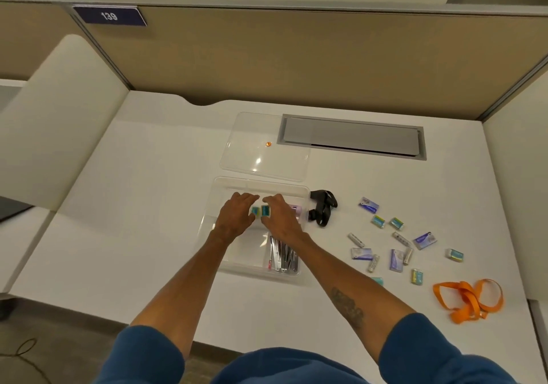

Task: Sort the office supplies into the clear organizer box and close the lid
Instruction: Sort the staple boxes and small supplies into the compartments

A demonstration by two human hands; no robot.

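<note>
- Left hand (237, 214), right hand (280, 216): each grip pinches one small teal box (265, 210) over the organizer box (213, 229).
- Stowed: pens (283, 254), near-right compartment.
- Outstanding: packets (368, 204), batteries (355, 239), lanyards (468, 297) on tabletop (148, 205), right; lid (264, 158) off, far.

Orange lanyard (469, 297), blk strap (325, 201), teal packs (379, 221), white desk (148, 205), clear box (240, 250)

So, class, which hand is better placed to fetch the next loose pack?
The right hand, likely: the loose packs all lie right of the box; the left hand would cross over. Both hold teal packs.
</note>
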